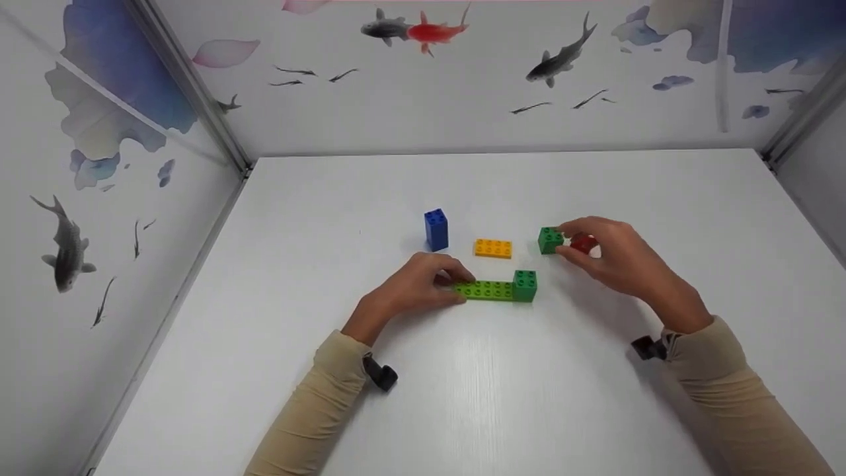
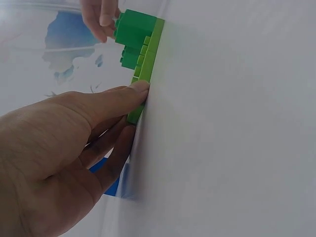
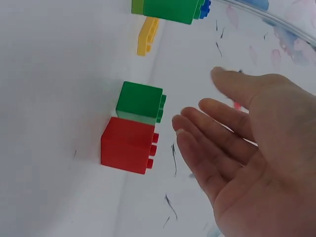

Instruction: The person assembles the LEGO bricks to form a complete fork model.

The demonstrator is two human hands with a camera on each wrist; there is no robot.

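Note:
A long light-green building plate point(image 1: 490, 291) lies on the table with a green brick point(image 1: 525, 286) fixed on its right end. My left hand point(image 1: 418, 285) pinches the plate's left end between thumb and fingers. Farther right, my right hand point(image 1: 615, 256) hovers with fingers spread over a second green brick point(image 3: 139, 102) and a red brick point(image 3: 127, 145), which stand side by side, studs up. In the right wrist view its fingertips are apart from both bricks. The hand partly hides the red brick in the head view.
A tall blue brick point(image 1: 436, 230) stands behind my left hand. Between it and the loose green brick lies a flat yellow-orange brick point(image 1: 493, 248). White panels with painted fish border the white table point(image 1: 436, 410) at the back and sides.

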